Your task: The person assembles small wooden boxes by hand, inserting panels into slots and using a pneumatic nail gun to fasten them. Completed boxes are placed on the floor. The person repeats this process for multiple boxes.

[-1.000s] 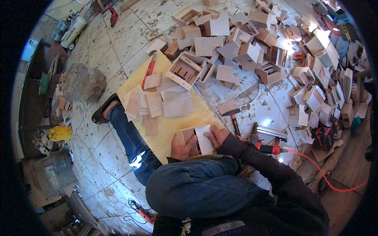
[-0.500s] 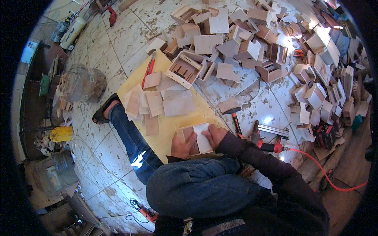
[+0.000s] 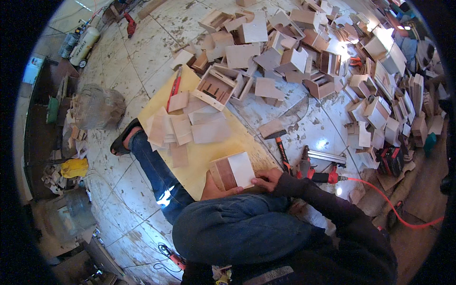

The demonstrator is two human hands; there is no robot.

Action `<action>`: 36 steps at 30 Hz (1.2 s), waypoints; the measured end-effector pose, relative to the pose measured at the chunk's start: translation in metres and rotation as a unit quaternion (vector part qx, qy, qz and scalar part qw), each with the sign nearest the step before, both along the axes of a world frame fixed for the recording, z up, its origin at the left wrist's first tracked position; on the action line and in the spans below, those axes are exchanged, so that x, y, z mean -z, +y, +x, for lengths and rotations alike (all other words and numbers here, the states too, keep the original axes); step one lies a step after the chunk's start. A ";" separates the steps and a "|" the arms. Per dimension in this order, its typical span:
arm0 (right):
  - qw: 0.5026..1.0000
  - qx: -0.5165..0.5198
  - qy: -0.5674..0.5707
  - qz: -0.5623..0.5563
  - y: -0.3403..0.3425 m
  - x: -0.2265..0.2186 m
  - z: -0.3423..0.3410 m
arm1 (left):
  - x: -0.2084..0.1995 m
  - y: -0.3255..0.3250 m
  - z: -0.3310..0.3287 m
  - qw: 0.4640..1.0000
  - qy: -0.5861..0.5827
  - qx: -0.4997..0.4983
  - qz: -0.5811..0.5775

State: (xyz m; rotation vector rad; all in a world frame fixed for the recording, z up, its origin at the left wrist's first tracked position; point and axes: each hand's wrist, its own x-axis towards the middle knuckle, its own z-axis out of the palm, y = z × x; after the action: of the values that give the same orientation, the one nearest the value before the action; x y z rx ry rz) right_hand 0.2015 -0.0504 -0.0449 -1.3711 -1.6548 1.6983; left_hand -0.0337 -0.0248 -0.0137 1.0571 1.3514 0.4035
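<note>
Left hand (image 3: pixel 214 188) cups the near left side of a small wooden box (image 3: pixel 232 170), grasping it with one digit stretched along the near edge, while the right hand (image 3: pixel 269 179) has its thumb at the near right corner and its fingers curled; how firmly these grip is hidden, so I cannot tell whether they clasp or merely steady. That box lies over the near end of the yellow board (image 3: pixel 192 176), brown strip to the left, white panel (image 3: pixel 242 168) to the right. It is probably light and stiff, with smooth faces that may slide a little under dry fingers and thin edges that could chip; the side walls near the corners look like the best hold, rather than the middle of the white panel. Well left of the yellow board stands an air compressor (image 3: pixel 85 46), and nearer on that side sits a plastic-wrapped bundle (image 3: pixel 99 107). Loose thin wood panels (image 3: pixel 181 129) overlap on the board's middle, with a slim red tool (image 3: pixel 175 89) at its far end. Just right of the board come a hammer (image 3: pixel 281 148) and a red-and-black air tool (image 3: pixel 326 177) with its red hose (image 3: pixel 387 202); beyond the board's far right side spreads a heap of wooden boxes (image 3: pixel 293 61).
</note>
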 end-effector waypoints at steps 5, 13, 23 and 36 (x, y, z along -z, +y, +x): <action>0.998 -0.018 0.036 -0.046 0.005 0.004 -0.001 | 0.008 -0.002 0.001 0.999 -0.048 -0.010 0.003; 0.995 -0.093 -0.034 -0.007 0.019 0.007 0.001 | 0.005 0.003 0.000 0.997 0.028 0.033 0.059; 0.998 0.026 -0.045 0.022 0.018 -0.005 -0.013 | 0.010 0.033 -0.010 0.993 -0.044 0.077 0.075; 0.836 0.126 -0.505 0.174 -0.131 0.084 0.138 | -0.011 0.055 0.038 0.957 0.248 0.044 0.140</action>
State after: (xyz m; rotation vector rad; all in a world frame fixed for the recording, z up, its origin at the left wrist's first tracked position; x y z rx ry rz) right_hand 0.3395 -0.1813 -0.1287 -2.3326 -1.9722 0.4052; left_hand 0.0039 0.0301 -0.0024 1.5202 1.7146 0.2758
